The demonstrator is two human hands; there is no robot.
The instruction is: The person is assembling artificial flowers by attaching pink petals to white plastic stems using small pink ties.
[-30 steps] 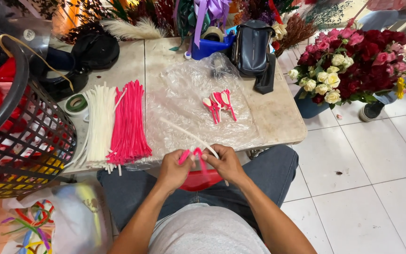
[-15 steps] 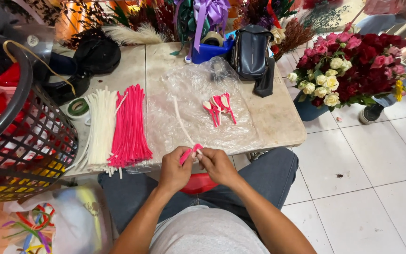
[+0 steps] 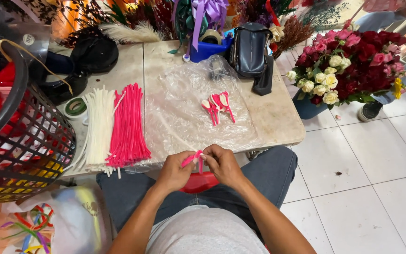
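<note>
Pink pipe cleaner (image 3: 191,159) — bent, pinched between both hands.

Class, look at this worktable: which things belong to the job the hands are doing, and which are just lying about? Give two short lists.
In use:
left hand and right hand, both pinching a pink stem
finished pink pieces on the clear plastic sheet
pink stems bundle
white stems bundle

Lying about:
black bag
rose bouquet
wire basket
green tape roll
</note>
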